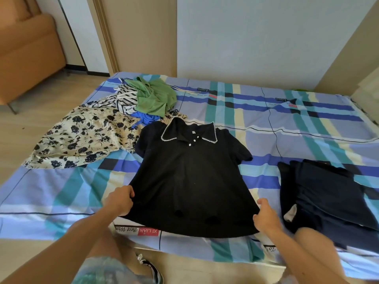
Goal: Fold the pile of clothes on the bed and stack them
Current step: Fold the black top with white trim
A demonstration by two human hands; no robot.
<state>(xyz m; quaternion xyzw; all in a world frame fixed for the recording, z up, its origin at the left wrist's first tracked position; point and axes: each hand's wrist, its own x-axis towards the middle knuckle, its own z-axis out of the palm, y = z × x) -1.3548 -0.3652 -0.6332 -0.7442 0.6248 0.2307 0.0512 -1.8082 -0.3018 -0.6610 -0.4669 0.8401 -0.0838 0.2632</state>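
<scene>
Since a fold goes cleaner on flat cloth, the black shirt [190,181] lay spread face up on the bed [287,128], its collar toward the far edge and its hem at the near edge, close to the person. The left hand [120,200] had its fingers curled round the hem's left corner, and the right hand [266,216] pinched the right corner between thumb and fingers. Holding both corners apart seemed meant to pull the hem taut and take out the wrinkles before the sides were turned in.

The unfolded pile sat toward the far left corner, within reach but off the working patch: a green top [155,97] on a striped garment [125,99] and a blue garment [145,117], with a flowered dress [82,136] trailing to the left edge and touching the shirt's left sleeve. Dark folded clothes [328,193] lay by the near edge on the right, just beside the shirt, probably the start of the stack. Most of the work looked left to do.
</scene>
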